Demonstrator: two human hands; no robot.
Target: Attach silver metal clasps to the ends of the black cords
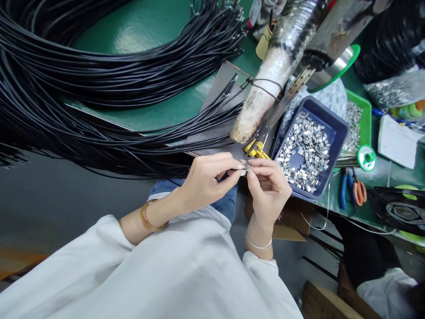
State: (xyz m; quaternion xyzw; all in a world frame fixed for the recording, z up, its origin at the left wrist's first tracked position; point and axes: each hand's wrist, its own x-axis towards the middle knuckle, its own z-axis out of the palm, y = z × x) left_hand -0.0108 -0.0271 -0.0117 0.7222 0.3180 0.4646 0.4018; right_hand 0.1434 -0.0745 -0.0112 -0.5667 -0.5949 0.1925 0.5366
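My left hand (209,179) and my right hand (270,186) meet at the table's front edge, thumbs and forefingers pinched around one tiny part (245,169). Metal and a dark bit show between the fingertips, but the fingers cover most of it and its kind is unclear. Just right of my right hand stands a dark blue bin (336,128) holding many small metal shells (303,150). Beyond my fingers lies a yellow-handled tool (257,149). Loose black cables (186,139) run in from the left, their ends lying on a grey plate (217,95).
A thick bundle of black cables (133,68) covers the left of the green table (149,26). A plastic-wrapped duct (262,88) hangs low over the middle. To the right are a green bin (365,110), a solder wire spool (367,158), pliers (352,190) and a fan (405,212).
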